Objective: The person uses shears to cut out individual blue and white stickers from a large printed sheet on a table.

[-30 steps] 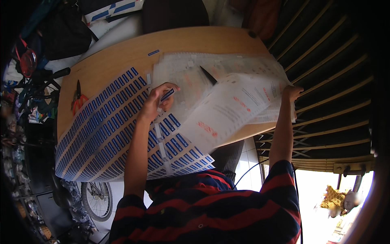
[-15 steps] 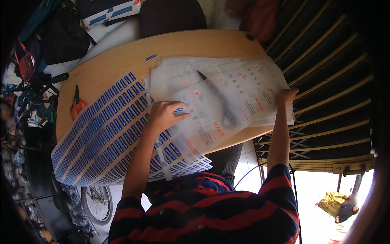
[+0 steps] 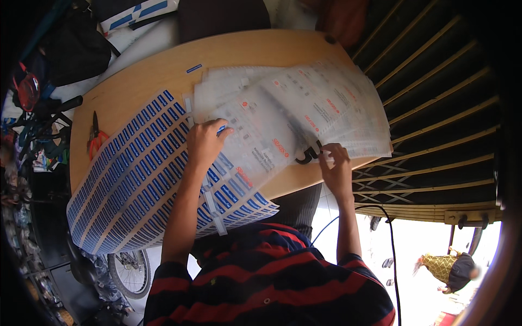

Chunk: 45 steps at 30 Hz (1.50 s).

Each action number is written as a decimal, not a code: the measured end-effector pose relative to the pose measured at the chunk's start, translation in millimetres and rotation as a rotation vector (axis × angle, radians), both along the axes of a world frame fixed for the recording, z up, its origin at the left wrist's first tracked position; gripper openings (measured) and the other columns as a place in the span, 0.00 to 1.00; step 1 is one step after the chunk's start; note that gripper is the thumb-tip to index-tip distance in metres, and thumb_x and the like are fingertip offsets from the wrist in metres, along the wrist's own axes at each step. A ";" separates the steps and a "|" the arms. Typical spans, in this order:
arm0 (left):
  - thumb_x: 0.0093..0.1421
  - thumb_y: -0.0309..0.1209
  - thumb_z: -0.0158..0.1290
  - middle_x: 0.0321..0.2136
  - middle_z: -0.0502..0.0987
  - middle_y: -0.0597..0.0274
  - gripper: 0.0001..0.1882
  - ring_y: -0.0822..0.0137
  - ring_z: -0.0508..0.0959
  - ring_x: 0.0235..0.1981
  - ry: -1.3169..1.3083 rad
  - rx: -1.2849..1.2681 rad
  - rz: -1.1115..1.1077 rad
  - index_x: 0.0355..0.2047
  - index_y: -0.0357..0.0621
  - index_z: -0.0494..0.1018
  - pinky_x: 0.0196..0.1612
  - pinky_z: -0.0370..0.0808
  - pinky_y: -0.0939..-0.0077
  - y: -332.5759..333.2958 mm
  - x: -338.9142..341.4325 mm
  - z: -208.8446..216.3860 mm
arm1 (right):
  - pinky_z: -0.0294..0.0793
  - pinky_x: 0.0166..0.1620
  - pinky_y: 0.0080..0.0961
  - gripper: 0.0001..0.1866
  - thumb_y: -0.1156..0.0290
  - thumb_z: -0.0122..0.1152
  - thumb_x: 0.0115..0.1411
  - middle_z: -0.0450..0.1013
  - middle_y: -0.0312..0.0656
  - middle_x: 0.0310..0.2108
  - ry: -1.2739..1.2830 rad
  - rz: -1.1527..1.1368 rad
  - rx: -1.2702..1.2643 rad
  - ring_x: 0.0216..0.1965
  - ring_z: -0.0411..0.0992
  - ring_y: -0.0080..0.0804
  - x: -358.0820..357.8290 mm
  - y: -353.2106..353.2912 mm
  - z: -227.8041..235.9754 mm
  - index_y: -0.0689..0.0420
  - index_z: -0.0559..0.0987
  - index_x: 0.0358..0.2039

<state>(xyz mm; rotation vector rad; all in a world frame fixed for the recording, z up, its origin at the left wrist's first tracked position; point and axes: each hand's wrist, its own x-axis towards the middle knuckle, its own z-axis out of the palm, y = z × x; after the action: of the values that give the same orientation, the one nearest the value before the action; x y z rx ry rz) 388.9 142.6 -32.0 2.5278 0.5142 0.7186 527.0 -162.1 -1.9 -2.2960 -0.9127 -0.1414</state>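
Note:
My left hand (image 3: 204, 142) is closed, pinching a small blue label (image 3: 221, 130) above the near-left part of a translucent printed plastic sheet (image 3: 247, 127). My right hand (image 3: 338, 167) has its fingers bent against the black handles of scissors (image 3: 308, 156) at the sheet's near edge. The blades lie under the translucent plastic and show only as a dark blur. Left of the plastic spreads a large sheet of blue labels (image 3: 136, 179) in rows, overhanging the table's near edge. More printed plastic sheets (image 3: 375, 133) lie fanned beneath on the right.
Orange-handled scissors (image 3: 97, 140) lie at the left of the wooden table (image 3: 261, 49). A loose blue label (image 3: 194, 68) sits toward the far side. Dark slatted folding gate (image 3: 435, 119) borders the right. Below are a bicycle wheel (image 3: 129, 273) and a hanging black cable (image 3: 392, 233).
My right hand has left the right edge of the plastic sheets and come inward to the scissors handles, now uncovered. My left hand keeps its blue label. The view has shifted slightly.

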 end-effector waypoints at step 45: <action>0.71 0.38 0.43 0.17 0.69 0.67 0.16 0.77 0.68 0.18 -0.320 -0.979 -0.225 0.45 0.40 0.74 0.23 0.64 0.83 -8.5 5.3 6.9 | 0.68 0.38 0.23 0.15 0.69 0.59 0.57 0.73 0.38 0.27 0.959 0.330 0.415 0.31 0.70 0.22 -45.4 62.5 33.4 0.61 0.70 0.42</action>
<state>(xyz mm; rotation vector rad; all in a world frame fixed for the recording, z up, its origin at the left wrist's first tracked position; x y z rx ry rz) 394.2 134.1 -25.1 1.4949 0.3356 0.5693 481.5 -99.6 31.6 -1.5035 -0.6332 0.7735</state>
